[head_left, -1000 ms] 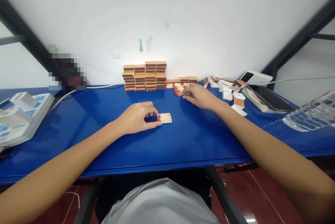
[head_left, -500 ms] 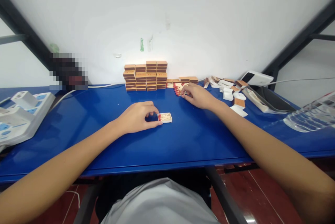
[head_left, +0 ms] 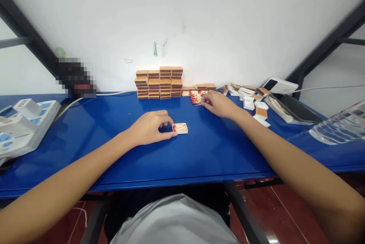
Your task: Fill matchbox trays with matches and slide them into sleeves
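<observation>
My left hand [head_left: 154,126] grips the left end of a small white matchbox tray [head_left: 184,132] between thumb and fingers, on the blue table. Red-tipped matches [head_left: 179,127] lie inside the tray. Farther back, my right hand [head_left: 218,103] is at the right side of a pile of loose red-headed matches [head_left: 195,97]. Its thumb and fingertips are pinched together at the matchsticks; how many they hold, I cannot make out. Behind the pile lie a few closed matchboxes [head_left: 205,86]. Left of it stands a stack of brown matchboxes [head_left: 159,83] against the wall.
Matchbox sleeves and white trays [head_left: 248,101] are heaped at the right, near a white device [head_left: 279,85], an open dark case [head_left: 296,107] and clear plastic wrap [head_left: 339,124]. A power strip [head_left: 42,126] with plugs sits at the left. The table's front edge [head_left: 182,183] is near my body.
My right hand has shifted slightly right at the match pile, its fingers still pinched. My left hand keeps its grip on the tray in the same place.
</observation>
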Demonstrator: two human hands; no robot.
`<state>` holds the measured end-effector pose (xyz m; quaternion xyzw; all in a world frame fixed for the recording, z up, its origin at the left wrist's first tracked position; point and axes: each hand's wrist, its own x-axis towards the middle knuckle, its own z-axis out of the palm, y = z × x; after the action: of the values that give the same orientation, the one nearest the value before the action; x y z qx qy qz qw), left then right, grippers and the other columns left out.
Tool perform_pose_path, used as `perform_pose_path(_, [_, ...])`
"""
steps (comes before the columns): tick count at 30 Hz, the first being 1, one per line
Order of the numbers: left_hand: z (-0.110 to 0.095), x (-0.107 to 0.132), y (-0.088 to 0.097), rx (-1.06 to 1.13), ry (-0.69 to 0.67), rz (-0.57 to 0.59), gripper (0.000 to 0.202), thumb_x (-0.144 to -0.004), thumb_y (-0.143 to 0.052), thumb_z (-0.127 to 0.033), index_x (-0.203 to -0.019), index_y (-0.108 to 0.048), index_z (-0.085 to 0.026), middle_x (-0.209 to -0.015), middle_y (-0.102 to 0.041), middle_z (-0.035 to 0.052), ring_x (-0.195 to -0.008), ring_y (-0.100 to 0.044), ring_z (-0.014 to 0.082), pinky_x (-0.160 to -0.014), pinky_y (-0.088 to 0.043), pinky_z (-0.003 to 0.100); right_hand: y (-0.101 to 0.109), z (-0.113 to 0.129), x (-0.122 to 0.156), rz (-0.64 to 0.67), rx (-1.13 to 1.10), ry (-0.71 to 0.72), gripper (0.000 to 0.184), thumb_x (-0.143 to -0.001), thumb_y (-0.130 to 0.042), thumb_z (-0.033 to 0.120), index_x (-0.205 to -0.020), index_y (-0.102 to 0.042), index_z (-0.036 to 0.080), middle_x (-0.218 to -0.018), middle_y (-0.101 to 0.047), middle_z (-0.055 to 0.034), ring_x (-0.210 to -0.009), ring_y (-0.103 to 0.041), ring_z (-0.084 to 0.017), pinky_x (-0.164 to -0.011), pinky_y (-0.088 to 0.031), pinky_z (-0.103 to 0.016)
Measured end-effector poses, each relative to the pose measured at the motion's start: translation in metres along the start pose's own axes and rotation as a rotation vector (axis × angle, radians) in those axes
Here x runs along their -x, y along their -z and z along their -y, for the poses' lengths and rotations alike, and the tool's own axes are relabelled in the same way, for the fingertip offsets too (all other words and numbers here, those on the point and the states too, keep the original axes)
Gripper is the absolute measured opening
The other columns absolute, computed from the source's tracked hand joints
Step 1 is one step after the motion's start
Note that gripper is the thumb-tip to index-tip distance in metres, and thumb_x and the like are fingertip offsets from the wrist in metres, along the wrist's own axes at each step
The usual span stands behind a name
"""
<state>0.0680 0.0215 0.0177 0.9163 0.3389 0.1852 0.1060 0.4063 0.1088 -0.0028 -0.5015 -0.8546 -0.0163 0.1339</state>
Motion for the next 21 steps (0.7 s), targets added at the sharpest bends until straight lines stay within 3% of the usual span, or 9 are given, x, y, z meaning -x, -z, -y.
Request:
perform_pose_path(11, [0.001, 0.000, -0.001, 0.001, -0.011, -0.002, 0.035, -0.096, -0.076, -0.053, -0.110, -0.079, -0.021, -0.092, -0.067, 0.0019, -0.075, -0.063, 0.0156, -0.066, -0.044, 0.029, 0.000, 0.001, 0.003, 0.124, 0.074, -0.042, 0.016, -0.108, -0.047, 0.025, -0.103, -0.060, 0.017, -0.113, -0.067, -0.0180, -0.091, -0.064, -0.026, -0.081, -0.045, -0.035])
perform_pose_path(21, [0.001, 0.000, -0.001, -0.001, -0.013, -0.005, 0.035, -0.096, -0.075, -0.053, -0.111, -0.079, -0.021, -0.092, -0.067, 0.0020, -0.076, -0.063, 0.0158, -0.066, -0.045, 0.030, 0.012, 0.014, 0.011, 0.148, -0.097, -0.010, 0.014, -0.104, -0.050, 0.024, -0.095, -0.061, 0.019, -0.102, -0.070, -0.0145, -0.089, -0.063, -0.025, -0.080, -0.044, -0.034])
